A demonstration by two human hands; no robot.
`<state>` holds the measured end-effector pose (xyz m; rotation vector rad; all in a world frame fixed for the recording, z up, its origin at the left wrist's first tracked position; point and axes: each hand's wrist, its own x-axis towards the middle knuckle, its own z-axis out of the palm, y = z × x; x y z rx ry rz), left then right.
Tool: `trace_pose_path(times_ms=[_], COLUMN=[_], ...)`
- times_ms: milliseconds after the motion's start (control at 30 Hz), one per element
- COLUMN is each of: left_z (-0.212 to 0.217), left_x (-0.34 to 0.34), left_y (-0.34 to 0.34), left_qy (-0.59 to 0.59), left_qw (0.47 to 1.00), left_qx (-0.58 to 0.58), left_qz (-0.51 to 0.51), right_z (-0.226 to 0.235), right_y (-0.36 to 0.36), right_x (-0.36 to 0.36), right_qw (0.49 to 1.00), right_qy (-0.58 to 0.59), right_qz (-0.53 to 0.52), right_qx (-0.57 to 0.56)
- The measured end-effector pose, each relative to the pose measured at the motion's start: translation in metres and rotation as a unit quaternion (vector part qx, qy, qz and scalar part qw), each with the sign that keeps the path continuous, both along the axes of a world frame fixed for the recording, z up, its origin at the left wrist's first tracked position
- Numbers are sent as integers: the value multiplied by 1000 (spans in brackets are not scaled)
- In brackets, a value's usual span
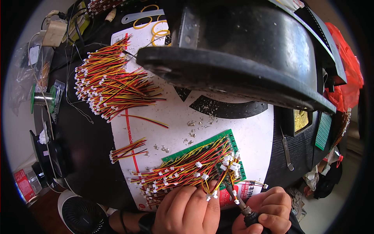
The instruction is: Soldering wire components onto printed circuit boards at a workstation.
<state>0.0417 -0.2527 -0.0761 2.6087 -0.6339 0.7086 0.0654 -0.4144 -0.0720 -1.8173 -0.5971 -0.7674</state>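
A green circuit board [235,146] lies at the near middle, largely covered by red, yellow and black connector wires [183,167] with white plugs. My left hand [187,210] is at its near edge, fingers curled together on a connector wire [220,181]; the fingertips are partly hidden. In my right hand [274,210], closed around its dark handle, is a soldering iron [242,204]. Its shaft points up and left to the board's near right part, where the tip is hidden among wires and plugs.
A large black round fixture [249,62] overhangs the white sheet [257,148]. A big wire bundle [113,82] and a smaller one [128,150] lie left. Metal bits [191,132] are scattered midway. Tweezers [287,150] and a tip-cleaner box [302,121] are right; a solder spool [42,98] is far left.
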Motion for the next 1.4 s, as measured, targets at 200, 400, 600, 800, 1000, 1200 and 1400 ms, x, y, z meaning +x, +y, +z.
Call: trace_pose_path(times_ms=[200, 400, 600, 800, 1000, 1200, 1400], left_z=[3, -8, -5, 1, -6, -8, -6], left_x=[-2, 2, 2, 1, 1, 2, 1], left_y=[3, 9, 9, 6, 9, 9, 9], left_qy=[42, 35, 46, 58, 41, 46, 38], left_qw=[999, 994, 993, 993, 994, 993, 994], left_qx=[-28, -105, -111, -106, -100, -110, -102], left_qz=[15, -11, 5, 16, 2, -5, -12], right_z=[1, 2, 2, 2, 2, 1, -1], right_y=[-1, -1, -1, 2, 1, 0, 3], right_x=[1, 2, 2, 0, 1, 3, -1], right_qw=[1000, 999, 999, 1000, 1000, 1000, 999], right_qy=[8, 19, 12, 18, 15, 8, -32], right_qz=[13, 20, 19, 6, 10, 13, -4], right_qx=[-9, -27, -29, -23, -22, -25, 11])
